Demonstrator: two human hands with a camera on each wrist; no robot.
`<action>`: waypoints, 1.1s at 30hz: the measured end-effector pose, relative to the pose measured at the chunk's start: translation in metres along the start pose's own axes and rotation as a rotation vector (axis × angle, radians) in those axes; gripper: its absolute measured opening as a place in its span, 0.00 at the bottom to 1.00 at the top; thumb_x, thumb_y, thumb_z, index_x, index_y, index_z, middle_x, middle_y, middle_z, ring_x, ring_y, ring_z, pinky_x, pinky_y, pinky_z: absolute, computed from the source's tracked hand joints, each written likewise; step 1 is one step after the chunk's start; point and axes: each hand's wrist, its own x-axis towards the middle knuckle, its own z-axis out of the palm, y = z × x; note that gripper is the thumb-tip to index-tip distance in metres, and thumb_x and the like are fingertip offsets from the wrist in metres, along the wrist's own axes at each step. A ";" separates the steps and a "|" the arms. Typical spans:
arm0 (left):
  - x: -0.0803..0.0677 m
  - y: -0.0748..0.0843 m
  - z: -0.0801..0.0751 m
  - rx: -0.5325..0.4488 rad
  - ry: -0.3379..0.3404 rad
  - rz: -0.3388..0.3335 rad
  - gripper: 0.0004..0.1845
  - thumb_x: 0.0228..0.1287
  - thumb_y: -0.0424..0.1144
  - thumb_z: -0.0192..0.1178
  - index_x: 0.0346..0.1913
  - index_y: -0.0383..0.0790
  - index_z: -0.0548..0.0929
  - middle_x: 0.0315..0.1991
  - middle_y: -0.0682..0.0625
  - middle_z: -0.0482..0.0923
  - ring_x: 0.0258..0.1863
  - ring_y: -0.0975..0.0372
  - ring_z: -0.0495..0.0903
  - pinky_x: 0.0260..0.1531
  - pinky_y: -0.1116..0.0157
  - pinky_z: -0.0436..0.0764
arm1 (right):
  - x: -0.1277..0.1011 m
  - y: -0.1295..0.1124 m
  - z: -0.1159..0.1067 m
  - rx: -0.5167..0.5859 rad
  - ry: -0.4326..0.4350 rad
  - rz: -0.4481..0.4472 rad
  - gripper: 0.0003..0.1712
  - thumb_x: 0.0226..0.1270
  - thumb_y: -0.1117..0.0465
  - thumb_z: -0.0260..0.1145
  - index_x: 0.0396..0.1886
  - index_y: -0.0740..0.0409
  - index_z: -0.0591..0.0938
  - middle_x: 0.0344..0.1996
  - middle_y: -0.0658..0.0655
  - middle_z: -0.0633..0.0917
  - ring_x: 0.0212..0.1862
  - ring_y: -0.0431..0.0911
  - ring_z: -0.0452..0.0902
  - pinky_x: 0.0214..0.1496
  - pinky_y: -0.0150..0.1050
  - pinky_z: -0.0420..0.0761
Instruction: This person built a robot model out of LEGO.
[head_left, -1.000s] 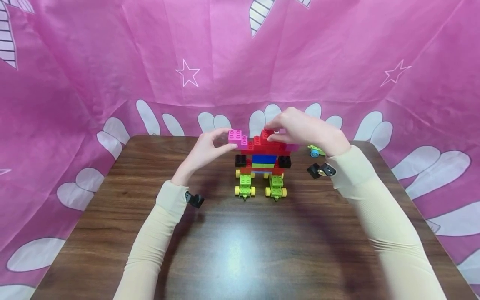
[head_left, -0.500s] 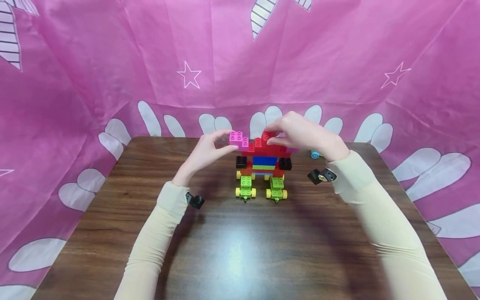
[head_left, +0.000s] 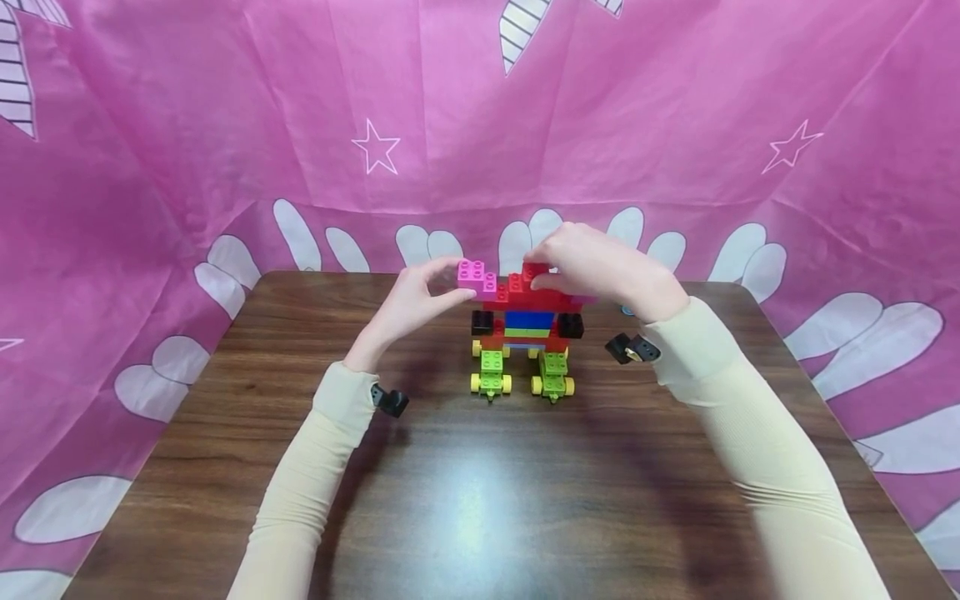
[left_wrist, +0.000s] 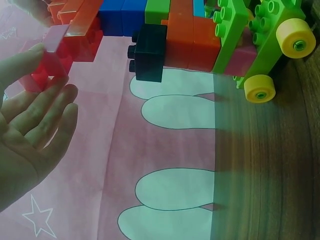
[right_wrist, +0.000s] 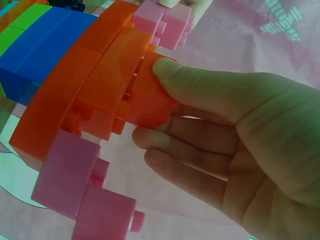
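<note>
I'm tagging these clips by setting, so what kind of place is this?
Probably a staged indoor play or recording corner: a dark wooden table, a pink star-printed cloth backdrop around it, and a toy brick figure held by both hands.

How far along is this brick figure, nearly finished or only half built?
It looks well along. The brick figure stands on the table on green wheeled feet, with a striped body and red top rows. In hand: the right hand pinches the top red brick, while the left hand steadies the pink brick. What remains to be added cannot be told.
</note>
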 end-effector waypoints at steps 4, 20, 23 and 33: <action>0.000 -0.001 -0.001 -0.009 0.001 -0.003 0.27 0.60 0.44 0.70 0.62 0.41 0.79 0.52 0.46 0.85 0.51 0.56 0.84 0.58 0.51 0.81 | -0.001 0.003 0.002 0.058 0.016 0.020 0.08 0.59 0.59 0.75 0.36 0.56 0.88 0.27 0.53 0.89 0.35 0.49 0.87 0.45 0.43 0.87; -0.001 -0.001 -0.001 -0.015 -0.010 -0.009 0.27 0.61 0.45 0.70 0.63 0.42 0.78 0.52 0.47 0.85 0.52 0.57 0.84 0.58 0.52 0.81 | -0.014 0.021 0.009 0.222 0.119 0.020 0.17 0.58 0.62 0.75 0.47 0.60 0.88 0.39 0.57 0.90 0.42 0.51 0.87 0.47 0.46 0.87; -0.001 -0.001 -0.002 -0.005 -0.012 -0.009 0.28 0.61 0.45 0.70 0.63 0.42 0.78 0.53 0.47 0.85 0.52 0.57 0.84 0.58 0.53 0.81 | -0.013 0.020 0.009 0.203 0.138 0.008 0.17 0.57 0.62 0.76 0.46 0.61 0.88 0.37 0.58 0.90 0.41 0.51 0.87 0.46 0.46 0.87; 0.001 -0.001 -0.002 0.019 -0.014 0.004 0.27 0.61 0.45 0.70 0.62 0.42 0.78 0.52 0.47 0.85 0.51 0.57 0.84 0.57 0.55 0.82 | -0.014 0.018 0.009 0.175 0.143 0.016 0.18 0.56 0.61 0.76 0.47 0.61 0.88 0.34 0.58 0.89 0.36 0.49 0.85 0.42 0.44 0.86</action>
